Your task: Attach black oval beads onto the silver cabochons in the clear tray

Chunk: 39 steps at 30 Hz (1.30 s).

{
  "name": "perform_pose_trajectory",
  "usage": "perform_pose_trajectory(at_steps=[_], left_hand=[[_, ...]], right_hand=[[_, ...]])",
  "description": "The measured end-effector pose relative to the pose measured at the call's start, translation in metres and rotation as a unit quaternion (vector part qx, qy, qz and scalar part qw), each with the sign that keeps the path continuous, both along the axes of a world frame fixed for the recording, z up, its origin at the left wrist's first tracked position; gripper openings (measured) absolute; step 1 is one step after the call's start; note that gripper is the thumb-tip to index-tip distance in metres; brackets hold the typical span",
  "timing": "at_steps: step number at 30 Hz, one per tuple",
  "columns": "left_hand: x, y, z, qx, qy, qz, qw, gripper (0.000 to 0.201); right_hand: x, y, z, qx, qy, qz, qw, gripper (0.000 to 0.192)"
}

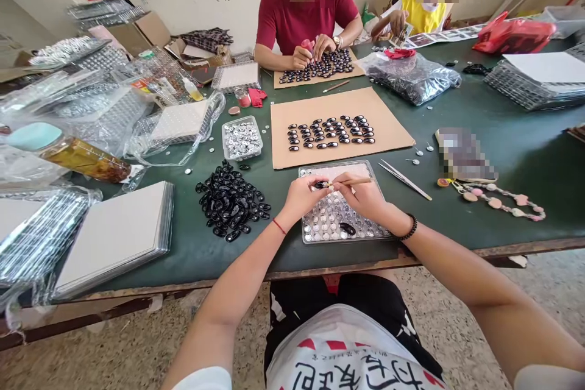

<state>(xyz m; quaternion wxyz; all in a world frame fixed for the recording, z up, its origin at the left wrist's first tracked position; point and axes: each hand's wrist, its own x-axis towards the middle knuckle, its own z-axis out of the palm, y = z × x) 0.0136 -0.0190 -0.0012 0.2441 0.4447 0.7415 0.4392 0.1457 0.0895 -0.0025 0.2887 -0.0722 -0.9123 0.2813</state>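
Between the fingertips of my left hand point(305, 195) is a small glossy black oval piece point(321, 184). My right hand point(363, 198) pinches a thin wooden stick point(359, 181), its tip close to that piece. Both hands are over a clear plastic tray point(315, 233) with rows of round silvery pieces, where one loose black oval piece point(348, 228) lies. Left of the tray is a heap of black oval pieces point(233, 201). Beyond it, a sheet of cardboard point(388, 128) carries rows of black pieces with light centres.
A box of small white-silver discs point(242, 139) stands behind the heap. Tweezers point(404, 180) and a phone point(464, 149) with a beaded strap lie at right. Stacked trays point(116, 237) and a drink bottle point(73, 149) are at left. Two people point(306, 18) sit across the table.
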Motion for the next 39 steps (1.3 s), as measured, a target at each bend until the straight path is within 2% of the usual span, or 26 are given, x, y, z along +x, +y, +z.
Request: perform_pose_trajectory(at_steps=[7,9,11,14,18,20,21,23,26,28,32,34,35,37,39], left_hand=[[-0.002,0.002,-0.004,0.01,-0.002,0.021,1.0,0.03],[-0.001,0.003,-0.005,0.029,-0.022,0.027,0.999,0.029],[0.0,0.003,-0.005,0.048,-0.048,0.025,0.997,0.028],[0.003,0.003,-0.005,0.056,-0.073,0.016,0.996,0.027],[0.006,0.003,-0.009,0.06,-0.092,0.009,0.994,0.025],[0.006,0.004,-0.01,0.069,-0.112,0.002,0.991,0.027],[0.005,0.004,-0.01,0.073,-0.119,-0.005,0.99,0.028],[0.004,0.003,-0.008,0.081,-0.116,-0.021,0.99,0.028],[0.007,0.001,-0.005,0.086,-0.088,-0.033,0.992,0.028],[0.011,0.001,-0.004,0.071,-0.069,-0.032,0.995,0.029],[0.005,-0.004,0.004,0.021,0.006,-0.024,0.999,0.035],[-0.017,-0.01,0.011,0.027,0.108,0.029,0.993,0.025],[-0.033,-0.014,0.014,0.04,0.173,0.084,0.98,0.017],[-0.071,-0.024,0.015,0.046,0.275,0.203,0.938,0.02],[-0.108,-0.032,0.009,-0.004,0.328,0.27,0.905,0.022]], right_hand=[[0.001,-0.003,-0.003,-0.039,-0.001,0.015,0.999,0.018],[0.0,-0.006,-0.003,-0.08,0.012,0.017,0.997,0.02],[-0.002,-0.007,-0.002,-0.152,0.03,0.008,0.988,0.023],[-0.007,-0.004,0.0,-0.301,0.042,0.006,0.953,0.025],[-0.011,0.008,0.001,-0.486,0.013,0.046,0.873,0.027],[-0.01,0.012,0.001,-0.553,0.015,0.053,0.832,0.03],[-0.01,0.013,0.002,-0.566,0.021,0.048,0.823,0.032],[-0.008,0.012,0.003,-0.545,0.018,0.022,0.838,0.031],[-0.009,0.008,0.003,-0.434,-0.028,-0.014,0.9,0.018],[-0.011,0.006,0.001,-0.363,-0.055,-0.009,0.93,0.018],[-0.011,0.006,-0.001,-0.325,-0.08,-0.014,0.942,0.022],[-0.01,0.009,-0.001,-0.318,-0.083,-0.039,0.944,0.02],[-0.009,0.013,0.0,-0.311,-0.085,-0.051,0.945,0.02],[-0.011,0.027,0.003,-0.297,-0.086,-0.07,0.948,0.021],[-0.017,0.053,0.007,-0.281,-0.074,-0.087,0.953,0.022]])
